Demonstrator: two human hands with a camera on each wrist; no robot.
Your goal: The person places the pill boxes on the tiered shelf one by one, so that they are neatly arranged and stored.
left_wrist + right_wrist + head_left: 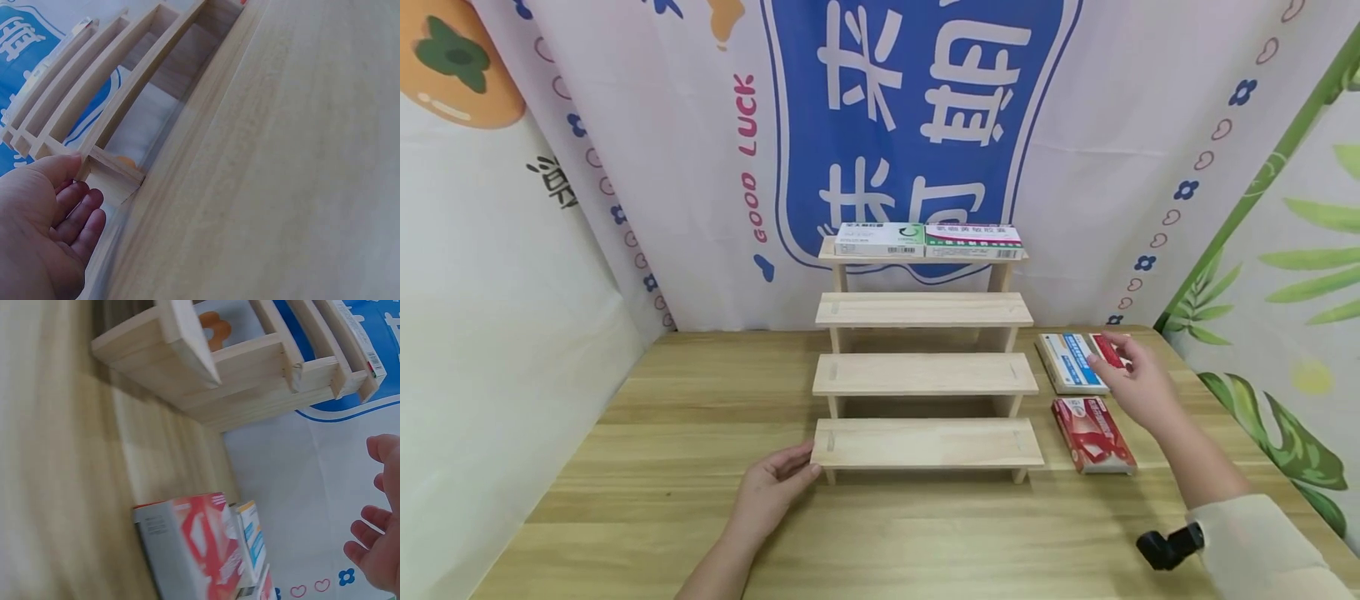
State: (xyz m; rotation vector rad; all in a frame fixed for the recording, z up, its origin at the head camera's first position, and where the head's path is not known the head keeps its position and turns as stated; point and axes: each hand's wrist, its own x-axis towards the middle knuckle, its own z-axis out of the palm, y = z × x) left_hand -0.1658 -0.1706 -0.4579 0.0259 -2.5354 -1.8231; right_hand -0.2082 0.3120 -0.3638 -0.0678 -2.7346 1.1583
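Note:
A four-step wooden rack (925,442) stands on the table. My left hand (769,493) pinches the left end of its lowest board, thumb in front; the left wrist view shows the other fingers (87,228) loosely bent below. At the right, my right hand (1138,385) is over the medicine boxes, its fingers spread with nothing between them. Beneath it lie a white-and-blue box (1066,364) and a red-and-white box (1107,350), the latter partly hidden by the hand. Nearer the front is a red medicine box (1093,437).
On the rack's top step, a white-and-green box (880,239) sits beside a white-and-magenta box (973,240). The wooden table (700,417) meets printed cloth (700,208) at the back and sides. A black device (1168,547) is on the right sleeve.

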